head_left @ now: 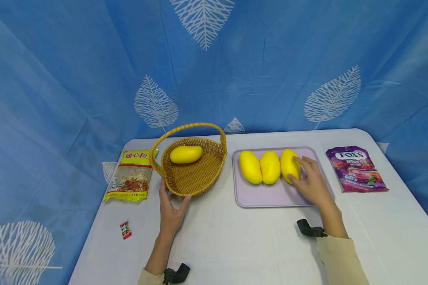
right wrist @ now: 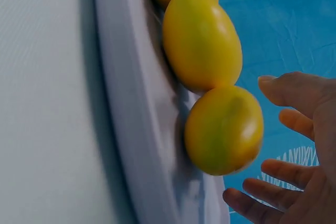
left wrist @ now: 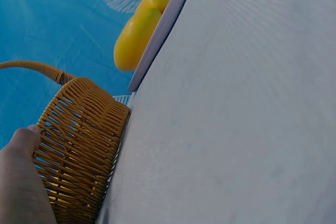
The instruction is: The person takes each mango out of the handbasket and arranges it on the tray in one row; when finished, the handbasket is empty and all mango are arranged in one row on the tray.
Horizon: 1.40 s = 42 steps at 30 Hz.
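Note:
A brown wicker basket (head_left: 190, 182) with a tall arched handle stands left of centre, one yellow mango (head_left: 186, 154) inside. My left hand (head_left: 172, 215) rests against its near left side, thumb and fingers spread; the left wrist view shows the thumb (left wrist: 26, 137) at the rim, other fingers hidden. On a pale purple tray (head_left: 271, 201) lie three more mangoes in a row: a left one (head_left: 250, 167), a middle one (head_left: 270, 167) and a right one (head_left: 289, 164). Spread fingers of my right hand (head_left: 312, 184) surround the right mango, with a gap visible in the right wrist view.
A yellow-and-clear pasta packet (head_left: 132, 174) lies left of the basket, with a small red wrapped candy (head_left: 125, 230) nearer the front. Right of the tray lies a purple Fox's candy bag (head_left: 356, 169). A white cloth (head_left: 235, 245) covers the table; a blue leaf-patterned curtain (head_left: 264, 79) hangs behind.

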Each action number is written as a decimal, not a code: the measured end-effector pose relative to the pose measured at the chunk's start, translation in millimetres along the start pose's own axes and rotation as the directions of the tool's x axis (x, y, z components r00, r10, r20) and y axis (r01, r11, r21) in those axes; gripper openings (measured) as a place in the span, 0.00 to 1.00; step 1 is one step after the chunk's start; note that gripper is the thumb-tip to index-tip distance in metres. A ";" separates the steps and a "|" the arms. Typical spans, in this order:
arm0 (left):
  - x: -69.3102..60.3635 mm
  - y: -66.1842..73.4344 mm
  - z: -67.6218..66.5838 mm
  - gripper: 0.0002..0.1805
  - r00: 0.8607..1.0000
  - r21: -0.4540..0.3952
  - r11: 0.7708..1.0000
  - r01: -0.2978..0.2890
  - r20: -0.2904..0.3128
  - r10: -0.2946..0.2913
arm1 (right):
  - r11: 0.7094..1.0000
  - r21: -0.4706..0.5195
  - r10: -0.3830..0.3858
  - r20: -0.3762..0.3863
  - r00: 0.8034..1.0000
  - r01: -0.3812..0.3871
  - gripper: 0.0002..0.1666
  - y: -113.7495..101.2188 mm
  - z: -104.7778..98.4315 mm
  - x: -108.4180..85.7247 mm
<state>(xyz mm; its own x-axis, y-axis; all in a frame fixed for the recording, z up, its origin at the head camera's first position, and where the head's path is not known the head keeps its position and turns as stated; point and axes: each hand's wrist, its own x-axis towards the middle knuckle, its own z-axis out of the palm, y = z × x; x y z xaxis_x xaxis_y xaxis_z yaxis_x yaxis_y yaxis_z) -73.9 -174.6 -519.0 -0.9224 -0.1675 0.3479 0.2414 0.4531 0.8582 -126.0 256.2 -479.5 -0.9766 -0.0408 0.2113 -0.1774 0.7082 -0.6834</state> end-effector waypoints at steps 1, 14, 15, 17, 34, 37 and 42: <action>0.0 1.5 0.1 0.55 1.000 -0.004 1.000 0.000 -0.002 0.000 | 1.000 0.001 -0.004 -0.002 1.000 0.004 0.35 -1.5 -0.7 0.5; 1.3 40.8 -6.5 0.51 1.000 -0.010 1.000 -0.008 0.014 0.009 | 0.985 0.035 -0.168 -0.041 0.985 0.169 0.32 -30.8 2.3 13.1; 1.4 39.8 -6.3 0.51 1.000 -0.004 1.000 -0.007 0.015 0.007 | 0.984 0.029 -0.176 -0.041 0.984 0.177 0.32 -32.1 3.0 13.8; 1.3 31.8 -4.3 0.52 1.000 -0.003 1.000 0.000 0.011 0.001 | 0.982 0.025 -0.188 -0.038 0.981 0.189 0.31 -36.2 4.4 14.7; -0.5 -0.5 -0.5 0.55 1.000 0.003 1.000 0.007 0.007 -0.007 | 0.924 0.007 -0.380 0.131 0.916 0.383 0.28 -90.5 51.0 15.5; -0.4 -0.6 -0.5 0.55 1.000 0.001 1.000 0.005 0.009 -0.005 | 0.909 0.043 -0.415 0.174 0.893 0.414 0.28 -99.7 60.2 17.7; 0.1 -1.8 -0.5 0.55 1.000 0.004 1.000 -0.004 0.008 0.004 | 0.890 0.065 -0.454 0.230 0.861 0.452 0.28 -113.0 75.9 23.2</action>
<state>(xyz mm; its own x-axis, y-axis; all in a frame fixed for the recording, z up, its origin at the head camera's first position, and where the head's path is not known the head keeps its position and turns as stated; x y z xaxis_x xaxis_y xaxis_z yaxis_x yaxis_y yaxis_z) -74.2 -175.9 -520.3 -0.9238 -0.1585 0.3485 0.2442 0.4573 0.8551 -137.9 121.7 -450.5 -0.7879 -0.5188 0.3317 -0.6073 0.5657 -0.5578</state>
